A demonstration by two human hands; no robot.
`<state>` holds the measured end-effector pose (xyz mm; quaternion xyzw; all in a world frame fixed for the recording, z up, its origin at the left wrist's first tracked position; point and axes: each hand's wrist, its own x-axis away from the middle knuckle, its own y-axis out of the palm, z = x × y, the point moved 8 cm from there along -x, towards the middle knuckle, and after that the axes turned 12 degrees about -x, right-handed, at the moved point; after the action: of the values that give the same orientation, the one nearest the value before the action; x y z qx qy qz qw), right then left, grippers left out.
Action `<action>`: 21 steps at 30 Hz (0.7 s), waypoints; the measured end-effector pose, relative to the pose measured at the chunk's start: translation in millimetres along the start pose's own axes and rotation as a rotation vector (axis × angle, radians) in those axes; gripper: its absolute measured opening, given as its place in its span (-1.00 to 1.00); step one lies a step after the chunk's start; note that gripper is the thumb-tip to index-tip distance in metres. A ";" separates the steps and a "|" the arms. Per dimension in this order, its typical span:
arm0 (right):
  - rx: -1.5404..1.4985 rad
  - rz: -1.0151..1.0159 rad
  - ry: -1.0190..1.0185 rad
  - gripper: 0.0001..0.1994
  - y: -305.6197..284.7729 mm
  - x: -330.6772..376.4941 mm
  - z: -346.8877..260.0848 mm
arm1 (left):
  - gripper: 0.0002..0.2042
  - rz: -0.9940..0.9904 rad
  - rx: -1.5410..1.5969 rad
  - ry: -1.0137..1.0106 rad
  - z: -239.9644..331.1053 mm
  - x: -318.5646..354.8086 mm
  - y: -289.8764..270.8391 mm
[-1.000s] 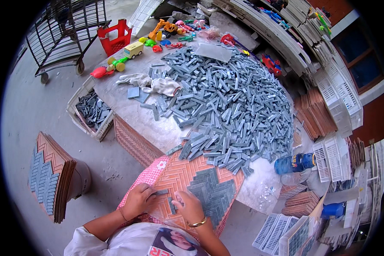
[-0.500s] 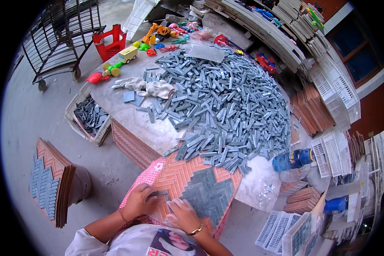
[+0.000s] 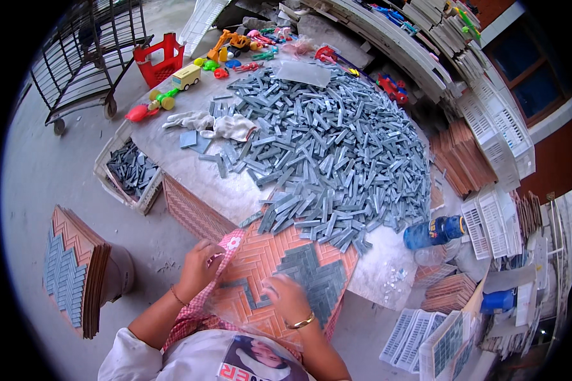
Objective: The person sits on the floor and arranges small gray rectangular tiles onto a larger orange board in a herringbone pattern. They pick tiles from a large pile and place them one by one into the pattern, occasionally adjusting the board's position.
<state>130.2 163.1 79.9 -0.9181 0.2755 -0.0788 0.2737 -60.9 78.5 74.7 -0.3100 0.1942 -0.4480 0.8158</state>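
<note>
An orange herringbone-grooved board (image 3: 250,254) lies before me, with slim grey tile strips (image 3: 311,279) set into its grooves on the right. A smaller group of grey strips (image 3: 241,289) is in the grooves at the left. My left hand (image 3: 200,267) is raised at the board's left side, fingers curled beside a pink checked cloth (image 3: 200,305) with a white flower. Whatever those fingers hold is hidden. Over the board's middle hovers my right hand (image 3: 287,300), its fingers smeared by motion. Beyond the board spreads a large heap of loose grey strips (image 3: 343,146).
White gloves (image 3: 232,127) and toys, including a yellow toy van (image 3: 186,77), lie on the table. A crate of dark strips (image 3: 152,197) is at left, near stacked boards (image 3: 76,254). A blue bottle (image 3: 433,233) lies right, with white baskets (image 3: 407,340) below it.
My left hand has lifted off the board and moved left to the cloth's edge. My right hand has risen slightly from the grey strips, now blurred. The small left group of strips is uncovered.
</note>
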 end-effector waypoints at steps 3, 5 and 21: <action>-0.007 0.110 0.034 -0.86 -16.5 -10.7 5.5 | -0.91 0.016 -0.027 0.026 -3.9 -6.7 3.3; 0.031 0.169 0.060 -0.88 -22.1 -18.1 10.0 | -0.91 0.048 -0.072 0.076 -2.3 -14.5 5.5; 0.507 0.266 0.278 -0.69 8.3 -118.2 29.6 | -0.84 0.105 -0.179 0.101 4.6 -83.3 47.1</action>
<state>36.3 235.9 51.3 -0.7569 0.3995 -0.2334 0.4615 -73.0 170.1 49.3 -0.3479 0.2903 -0.4008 0.7963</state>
